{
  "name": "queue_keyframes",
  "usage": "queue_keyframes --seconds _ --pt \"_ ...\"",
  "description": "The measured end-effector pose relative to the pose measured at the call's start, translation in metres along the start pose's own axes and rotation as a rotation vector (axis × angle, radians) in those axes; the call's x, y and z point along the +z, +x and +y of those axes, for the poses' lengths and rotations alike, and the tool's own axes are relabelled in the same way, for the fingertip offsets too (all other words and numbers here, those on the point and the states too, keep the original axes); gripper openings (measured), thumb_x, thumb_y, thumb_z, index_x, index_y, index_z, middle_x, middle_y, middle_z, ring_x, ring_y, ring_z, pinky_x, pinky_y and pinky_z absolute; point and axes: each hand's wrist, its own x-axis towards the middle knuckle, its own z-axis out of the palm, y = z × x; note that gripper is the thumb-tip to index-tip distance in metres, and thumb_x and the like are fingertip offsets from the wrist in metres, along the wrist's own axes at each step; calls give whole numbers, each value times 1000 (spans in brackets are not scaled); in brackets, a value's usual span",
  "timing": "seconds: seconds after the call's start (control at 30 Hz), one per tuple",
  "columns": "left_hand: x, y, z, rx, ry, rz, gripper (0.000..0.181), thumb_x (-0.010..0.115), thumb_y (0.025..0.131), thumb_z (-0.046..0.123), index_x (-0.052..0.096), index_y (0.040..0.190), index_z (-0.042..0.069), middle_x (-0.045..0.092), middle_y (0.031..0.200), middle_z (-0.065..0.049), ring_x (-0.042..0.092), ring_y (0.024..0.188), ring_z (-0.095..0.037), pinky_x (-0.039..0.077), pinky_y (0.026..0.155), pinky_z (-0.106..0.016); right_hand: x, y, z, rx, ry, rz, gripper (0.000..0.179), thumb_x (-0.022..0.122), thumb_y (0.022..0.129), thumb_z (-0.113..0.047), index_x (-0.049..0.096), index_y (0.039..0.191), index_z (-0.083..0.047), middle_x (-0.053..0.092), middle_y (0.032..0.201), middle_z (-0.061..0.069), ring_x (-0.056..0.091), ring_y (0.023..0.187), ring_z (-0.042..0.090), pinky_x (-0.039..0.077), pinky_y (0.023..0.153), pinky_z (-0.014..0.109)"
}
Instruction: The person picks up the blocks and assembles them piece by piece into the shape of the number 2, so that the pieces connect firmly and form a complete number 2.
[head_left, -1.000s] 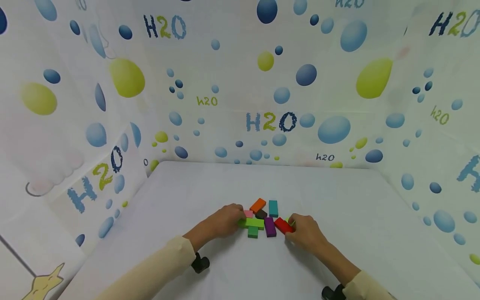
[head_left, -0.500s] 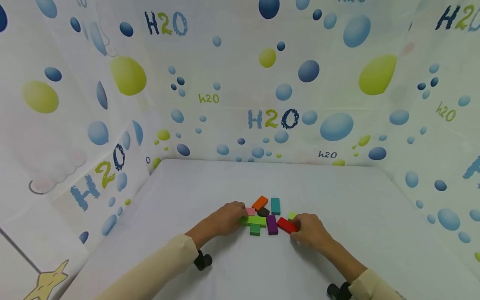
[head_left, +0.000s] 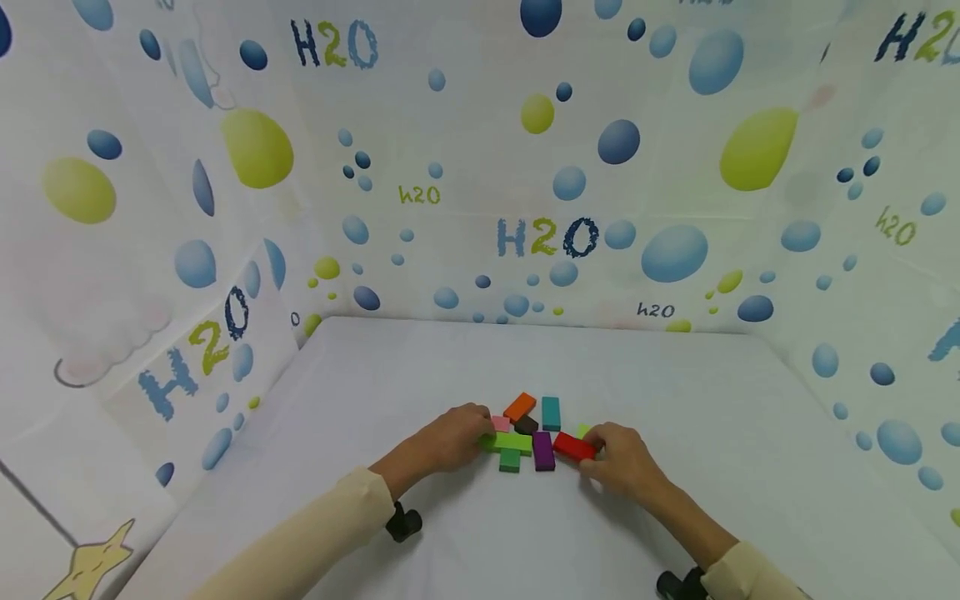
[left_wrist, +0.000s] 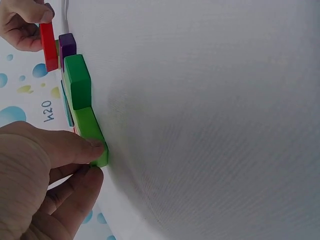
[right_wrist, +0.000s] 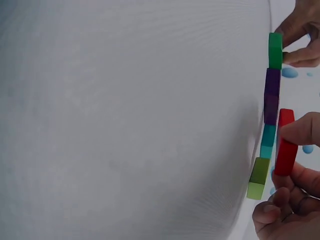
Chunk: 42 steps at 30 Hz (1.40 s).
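Note:
My left hand (head_left: 452, 437) pinches the left end of a long light green block (head_left: 513, 443) between thumb and fingers. A red block (right_wrist: 286, 145) is gripped by my right hand (head_left: 624, 461), raised off the white table in the right wrist view. Beneath and behind it lies a lime block (right_wrist: 258, 176), partly hidden by the hand in the head view. Between the hands stand a purple block (head_left: 543, 452) and a dark green block (head_left: 509, 461), the latter against the light green one's near side.
Farther back in the cluster lie an orange block (head_left: 520, 407), a teal block (head_left: 551, 413), a dark brown block (head_left: 527, 425) and a pink block (head_left: 500, 423). The white table (head_left: 375, 367) ends at a printed curtain (head_left: 465, 142) behind and along the sides.
My right hand has shifted slightly right and now holds the red block, which has risen a little and turned. The left hand stays on the light green block. The head view has tilted slightly.

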Motion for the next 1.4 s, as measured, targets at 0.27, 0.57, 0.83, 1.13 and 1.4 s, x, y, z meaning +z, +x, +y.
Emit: queue_keyframes --seconds 0.27,0.57,0.83,1.13,1.4 --pt "0 -1 -1 10 2 17 26 73 91 3 76 117 7 69 109 -2 60 101 -15 53 98 -32 -1 -2 -3 -71 74 9 27 78 79 -9 72 105 -8 63 94 0 53 86 19 50 70 29" --pt "2 1 -2 19 -3 24 26 73 91 2 76 117 7 70 109 -3 61 101 -15 53 96 -30 -3 -9 -5 -130 130 -54 27 79 77 -8 72 103 -12 60 88 -5 52 85 18 47 66 26" --pt "2 0 -2 16 -16 25 26 74 90 2 77 116 8 70 108 -2 62 102 -15 53 97 -31 -2 -17 -8 -209 138 -131 29 79 75 -10 71 102 -15 60 92 -7 53 89 18 50 68 24" --pt "2 2 -1 20 -5 29 26 75 90 2 77 115 8 70 107 -2 61 99 -14 54 95 -29 -3 -24 -14 -194 112 -246 36 83 71 -12 71 104 -16 60 97 -5 52 95 19 52 74 29" --pt "1 -1 1 2 -27 31 22 74 91 5 77 112 10 70 106 -2 62 100 -16 55 93 -31 -1 -30 -14 -229 128 -348 31 81 77 -15 71 107 -19 59 102 -7 52 99 20 51 81 34"
